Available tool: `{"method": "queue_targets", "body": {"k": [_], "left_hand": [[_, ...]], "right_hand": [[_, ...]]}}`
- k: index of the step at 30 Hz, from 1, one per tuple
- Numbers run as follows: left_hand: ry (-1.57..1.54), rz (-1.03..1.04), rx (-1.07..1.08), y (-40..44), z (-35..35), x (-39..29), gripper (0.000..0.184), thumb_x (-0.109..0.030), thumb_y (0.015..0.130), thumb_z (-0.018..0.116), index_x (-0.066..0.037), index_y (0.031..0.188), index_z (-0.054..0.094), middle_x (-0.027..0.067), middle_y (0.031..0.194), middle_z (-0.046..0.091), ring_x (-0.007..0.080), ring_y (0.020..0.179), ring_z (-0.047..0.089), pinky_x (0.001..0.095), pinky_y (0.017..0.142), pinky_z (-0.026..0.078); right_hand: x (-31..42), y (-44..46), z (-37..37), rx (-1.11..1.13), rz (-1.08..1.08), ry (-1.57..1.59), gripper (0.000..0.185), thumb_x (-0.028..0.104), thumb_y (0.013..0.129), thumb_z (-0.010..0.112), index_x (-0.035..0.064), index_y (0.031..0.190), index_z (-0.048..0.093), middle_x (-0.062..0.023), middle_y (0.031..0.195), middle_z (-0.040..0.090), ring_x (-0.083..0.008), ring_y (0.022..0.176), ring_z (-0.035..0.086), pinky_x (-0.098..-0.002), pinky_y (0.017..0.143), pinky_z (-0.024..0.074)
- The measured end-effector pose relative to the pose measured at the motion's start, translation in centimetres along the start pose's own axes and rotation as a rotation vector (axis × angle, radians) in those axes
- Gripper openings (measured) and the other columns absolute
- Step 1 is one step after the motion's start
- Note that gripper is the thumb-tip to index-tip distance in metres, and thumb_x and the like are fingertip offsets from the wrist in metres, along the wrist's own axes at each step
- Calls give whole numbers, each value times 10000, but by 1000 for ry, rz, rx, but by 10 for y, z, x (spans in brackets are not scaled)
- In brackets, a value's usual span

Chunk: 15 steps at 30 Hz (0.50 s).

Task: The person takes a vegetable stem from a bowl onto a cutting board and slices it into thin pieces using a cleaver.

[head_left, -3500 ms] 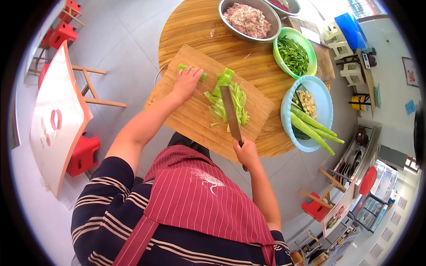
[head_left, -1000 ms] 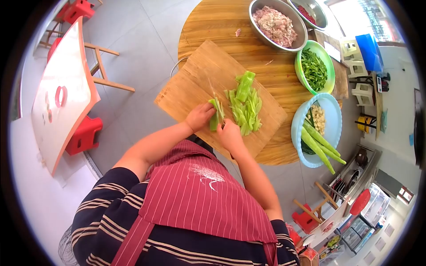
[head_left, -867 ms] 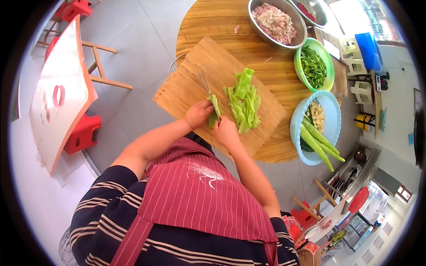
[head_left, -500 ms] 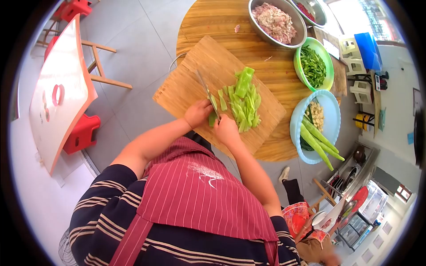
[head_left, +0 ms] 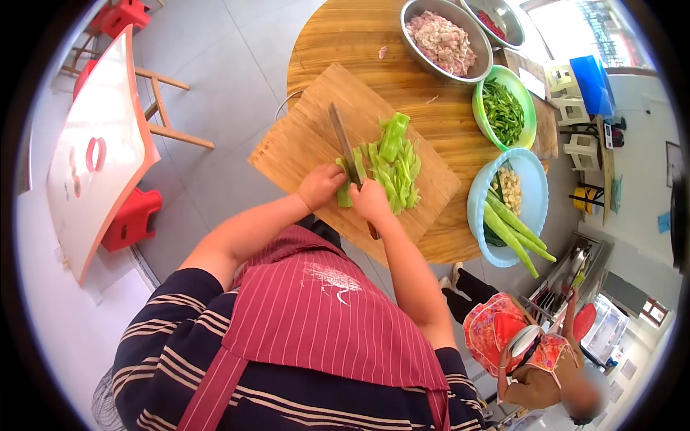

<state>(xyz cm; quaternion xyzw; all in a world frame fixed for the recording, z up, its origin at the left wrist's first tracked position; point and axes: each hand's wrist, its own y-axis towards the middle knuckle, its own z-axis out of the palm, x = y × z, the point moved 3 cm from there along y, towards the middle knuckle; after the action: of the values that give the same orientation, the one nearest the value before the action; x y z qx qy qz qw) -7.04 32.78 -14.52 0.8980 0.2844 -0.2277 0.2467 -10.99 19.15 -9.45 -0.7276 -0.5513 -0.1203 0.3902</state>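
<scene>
My right hand (head_left: 371, 201) is closed round the handle of a knife (head_left: 341, 136), whose blade points away over the cutting board (head_left: 295, 136). Against the blade's left side, my left hand (head_left: 321, 187) has its fingers bent onto a green vegetable piece (head_left: 344, 192). Right of the knife lies a pile of sliced green vegetable (head_left: 397, 176), with a larger peeled chunk (head_left: 393, 136) at its far end.
On the round wooden table (head_left: 323, 43) stand a metal bowl of meat (head_left: 483, 66), a green bowl of chopped greens (head_left: 528, 118) and a blue basin (head_left: 533, 208) with long green vegetables. At lower right, a co-worker (head_left: 535, 384) holds a plate.
From the board's left, my left hand has come in beside the knife. The knife has moved left off the pile and now tilts flatter. A co-worker has come into view at lower right.
</scene>
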Motion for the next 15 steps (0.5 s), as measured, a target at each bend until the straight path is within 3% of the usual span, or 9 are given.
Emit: {"method": "queue_targets", "body": {"k": [3,7,13,15], "left_hand": [[-32,72,61,-4,-6,-7,282,-116,715,556,-70,990,591,85,1039,540,274,903,535,355,744,447],[-109,193,168,-13,-11,-17,313,-140,723,574,-103,1033,596,57,1075,534,254,956,503,357,781,424],[-69,131,167,-3,-3,-16,330,-167,740,576,-115,1066,593,43,1102,530,243,980,490,353,798,411],[-71,136,145,-3,-4,-17,319,-166,738,568,-108,1050,598,44,1104,533,244,993,490,354,801,411]], "right_hand": [[-11,-4,-13,-83,95,66,303,233,810,539,-66,823,588,-274,721,590,-417,714,589,-450,652,460],[-11,-34,-21,20,189,97,287,227,827,524,-52,844,586,-280,770,598,-430,776,582,-466,704,462],[-10,-57,-16,48,141,-29,262,220,835,532,-35,855,587,-252,727,606,-412,726,594,-472,674,467],[-10,-61,-16,-44,37,-91,258,235,838,534,-15,881,582,-235,710,611,-400,700,601,-478,663,472]]}}
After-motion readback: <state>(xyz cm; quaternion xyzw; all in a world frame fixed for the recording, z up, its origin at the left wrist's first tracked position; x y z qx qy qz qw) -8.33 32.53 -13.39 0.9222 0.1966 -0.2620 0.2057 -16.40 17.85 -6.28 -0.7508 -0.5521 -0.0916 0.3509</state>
